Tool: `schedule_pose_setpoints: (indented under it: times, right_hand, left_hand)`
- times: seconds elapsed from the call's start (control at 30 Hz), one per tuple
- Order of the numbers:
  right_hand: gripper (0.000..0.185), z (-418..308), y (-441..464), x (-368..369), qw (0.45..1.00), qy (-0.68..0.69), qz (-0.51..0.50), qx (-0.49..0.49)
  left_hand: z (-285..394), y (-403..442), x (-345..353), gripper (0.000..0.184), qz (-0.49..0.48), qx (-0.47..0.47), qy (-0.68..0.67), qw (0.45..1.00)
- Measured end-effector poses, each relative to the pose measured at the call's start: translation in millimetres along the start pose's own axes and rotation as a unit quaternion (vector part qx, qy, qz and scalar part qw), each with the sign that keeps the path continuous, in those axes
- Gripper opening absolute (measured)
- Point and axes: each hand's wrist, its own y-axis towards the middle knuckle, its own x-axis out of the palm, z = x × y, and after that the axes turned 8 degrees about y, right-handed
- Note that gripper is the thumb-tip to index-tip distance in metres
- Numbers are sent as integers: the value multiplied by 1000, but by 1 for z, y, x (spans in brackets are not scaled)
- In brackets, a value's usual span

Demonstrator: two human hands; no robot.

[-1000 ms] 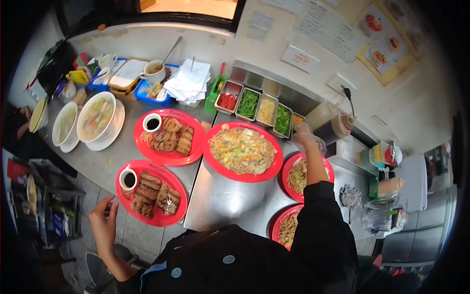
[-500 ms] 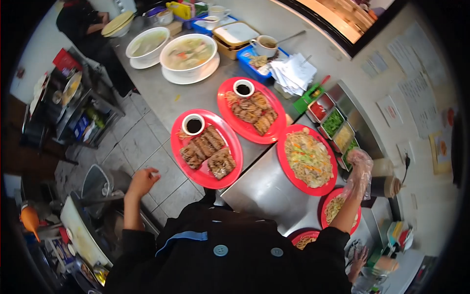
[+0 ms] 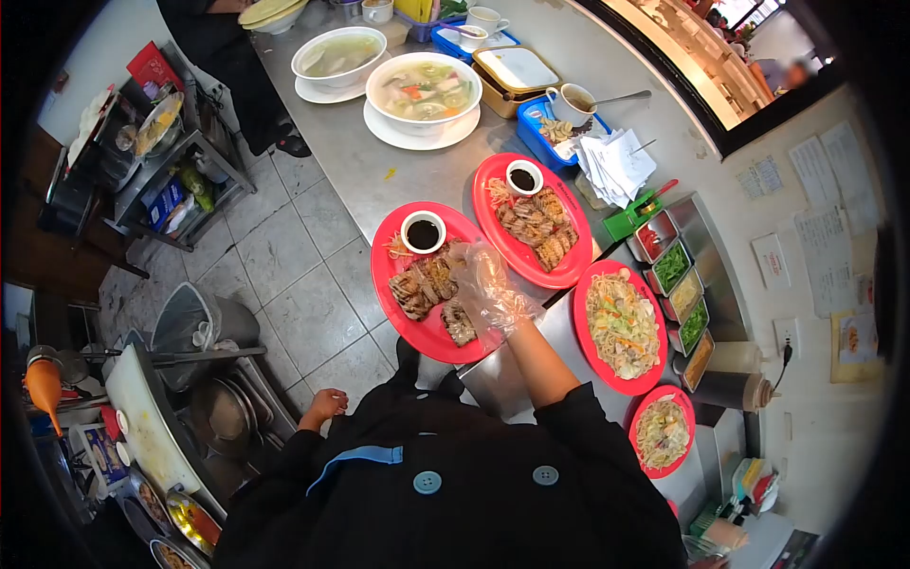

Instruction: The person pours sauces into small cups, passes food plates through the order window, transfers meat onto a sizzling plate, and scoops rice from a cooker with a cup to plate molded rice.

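Note:
My right hand (image 3: 495,289), in a clear plastic glove, reaches over the right side of the nearer red oval plate (image 3: 387,302). Its bunched fingers are at the sliced grilled meat (image 3: 424,284); whatever they pinch is hidden. A white cup of dark sauce (image 3: 423,232) stands on the same plate. Behind it lies a second red plate (image 3: 576,270) with sliced meat and its own dark sauce cup (image 3: 523,177). My left hand (image 3: 327,406), bare, hangs beside my body above the floor, its fingers loosely curled with nothing in them.
Noodles fill two red plates (image 3: 592,356) (image 3: 637,446) at right, beside metal garnish tubs (image 3: 673,268). Soup bowls (image 3: 424,90) (image 3: 336,55), a blue tray (image 3: 542,147) and paper slips (image 3: 614,166) stand farther back. A bin (image 3: 213,318) and another person's legs (image 3: 242,90) are at left.
My right hand has moved left from the green garnish tub to the nearer meat plate. My left hand has dropped closer to my body. The view has shifted, moving the plates rightward in the frame.

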Motion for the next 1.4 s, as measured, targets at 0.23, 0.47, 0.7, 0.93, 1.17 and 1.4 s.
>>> schedule_pose_setpoints:
  times: [0.23, 0.47, 0.7, 0.93, 1.17, 1.4]
  right_hand:
    - [17, 37, -7, 26, 991, -107, -59, 48]
    - [21, 0, -55, -8, 961, -272, -50, -7]
    - [12, -42, -65, -4, 815, -570, -52, -88]
    - [12, -58, -79, 1, 898, -417, 68, -122]
    - [11, -36, -73, 15, 751, -656, 60, -44]
    - [12, -116, -42, 14, 861, -487, 58, 137]
  left_hand:
    - [30, -3, -21, 21, 2, -107, -88, 990]
    - [43, 11, -18, 22, 50, -71, -65, 994]
    - [51, 17, -10, 25, 9, -81, -12, 997]
    - [66, 22, -6, 25, -8, -54, 41, 998]
    - [49, 87, -14, 23, -36, 37, 90, 995]
    - [67, 151, -25, 13, -124, 53, 104, 985]
